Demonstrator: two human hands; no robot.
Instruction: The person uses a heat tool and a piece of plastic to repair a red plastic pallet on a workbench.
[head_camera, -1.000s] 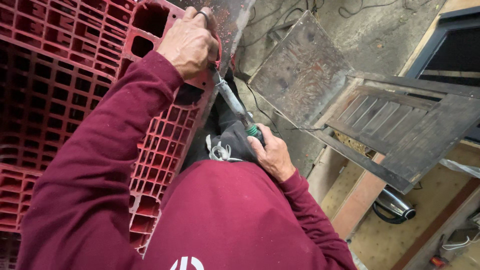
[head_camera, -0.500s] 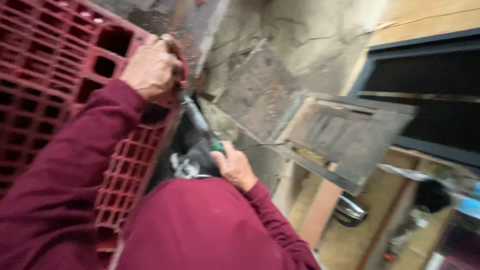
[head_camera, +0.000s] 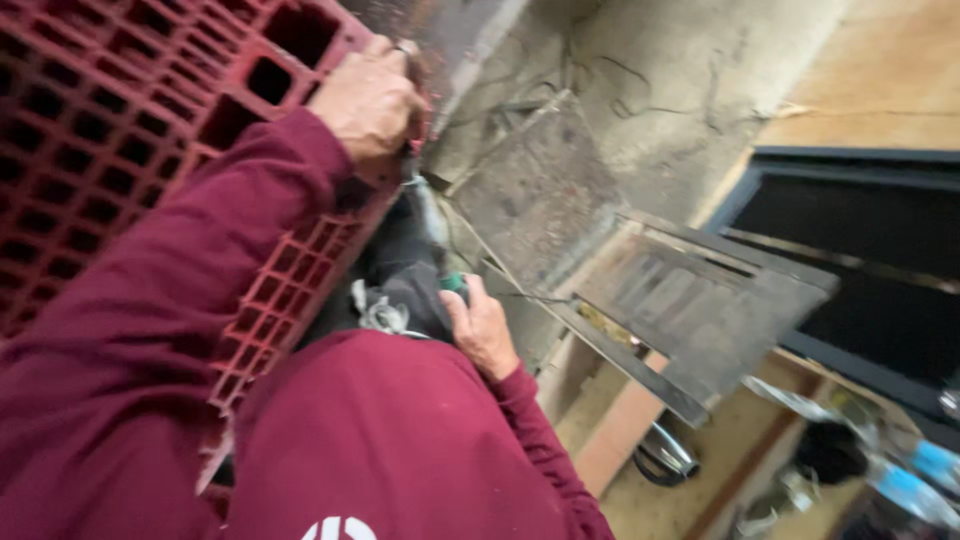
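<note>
My left hand (head_camera: 370, 100) grips the upper edge of a red plastic lattice pallet (head_camera: 150, 130) that stands on edge at the left. My right hand (head_camera: 482, 330) is lower down, closed round the green handle of a hand tool (head_camera: 452, 287). The tool's grey metal shaft runs up and left toward the pallet's edge, just under my left hand; its tip is blurred. Maroon sleeves cover both arms, and my maroon top fills the bottom of the view. Dark trousers with a light bunch of cord (head_camera: 380, 315) show between my hands.
Two rusty metal grates (head_camera: 540, 190) (head_camera: 700, 310) lean against a rough concrete wall. A black-framed panel (head_camera: 850, 230) stands at the right. On the floor lie a shiny metal pot (head_camera: 665, 455) and some blurred bottles (head_camera: 920, 480).
The view has swung to the right, showing more of the wall and the black panel. Both hands keep their hold on the pallet and the tool.
</note>
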